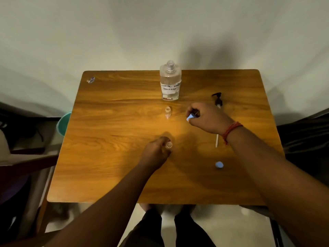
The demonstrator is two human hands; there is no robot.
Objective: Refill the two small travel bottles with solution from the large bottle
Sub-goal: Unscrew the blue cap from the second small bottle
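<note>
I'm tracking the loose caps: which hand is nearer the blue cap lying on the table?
Left. The left hand, gripping a small bottle, is nearer the blue cap, which lies to its right; the right hand is farther back, holding another cap.

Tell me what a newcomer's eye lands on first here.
Probably the large bottle, uncapped and standing at the far middle of the table, with its pump lying to its right. Next come the hands: the left hand grips a small bottle near the centre, and the right hand pinches a blue cap. Another blue cap lies near the right edge.
</note>
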